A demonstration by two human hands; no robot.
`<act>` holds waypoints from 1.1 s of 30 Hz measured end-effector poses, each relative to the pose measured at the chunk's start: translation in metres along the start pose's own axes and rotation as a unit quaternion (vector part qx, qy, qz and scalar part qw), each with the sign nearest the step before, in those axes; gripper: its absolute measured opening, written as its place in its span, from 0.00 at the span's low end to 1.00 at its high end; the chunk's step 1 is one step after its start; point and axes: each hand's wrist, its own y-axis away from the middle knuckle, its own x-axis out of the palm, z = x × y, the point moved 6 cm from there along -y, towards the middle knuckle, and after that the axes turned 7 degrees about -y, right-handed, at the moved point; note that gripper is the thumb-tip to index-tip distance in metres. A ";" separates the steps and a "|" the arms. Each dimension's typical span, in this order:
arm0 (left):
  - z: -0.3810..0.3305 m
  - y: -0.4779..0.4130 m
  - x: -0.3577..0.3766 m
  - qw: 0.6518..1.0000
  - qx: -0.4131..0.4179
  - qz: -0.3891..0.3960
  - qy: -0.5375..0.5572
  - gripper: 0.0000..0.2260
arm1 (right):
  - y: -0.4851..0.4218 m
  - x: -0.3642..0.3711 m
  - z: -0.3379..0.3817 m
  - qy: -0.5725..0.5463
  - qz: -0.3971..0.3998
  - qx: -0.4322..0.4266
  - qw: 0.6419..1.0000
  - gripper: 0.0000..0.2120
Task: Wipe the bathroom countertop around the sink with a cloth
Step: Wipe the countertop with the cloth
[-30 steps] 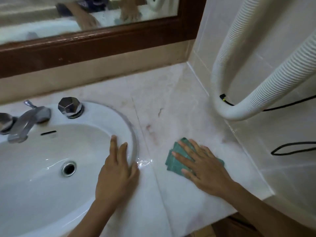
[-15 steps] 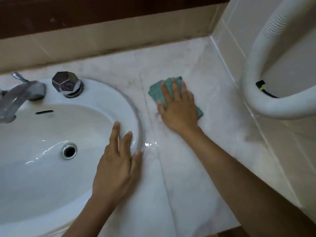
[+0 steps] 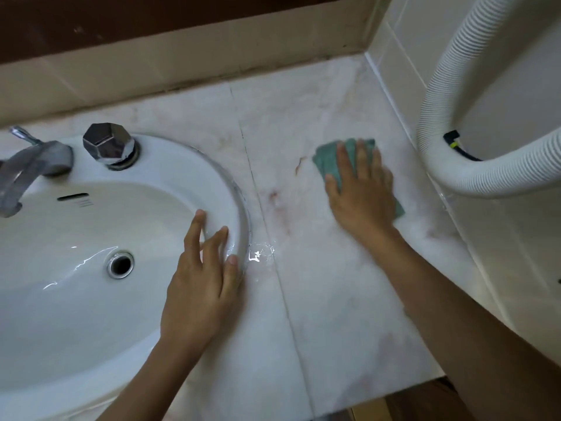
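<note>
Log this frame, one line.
phase: wipe | right hand: presses cloth on countertop | left hand: rests on sink rim | puddle: by rim

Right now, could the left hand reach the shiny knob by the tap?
Probably yes. The left hand rests flat on the sink rim, and nothing stands on the rim between it and the knob.

Chrome tap (image 3: 33, 165), faceted knob (image 3: 107, 142) — white ribbed hose (image 3: 485, 177) w/ black cable (image 3: 458, 147).
</note>
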 end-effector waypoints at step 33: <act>0.006 0.002 -0.009 0.996 -0.013 -0.015 0.091 0.18 | 0.226 0.012 0.015 -0.005 0.058 -0.218 0.974 0.32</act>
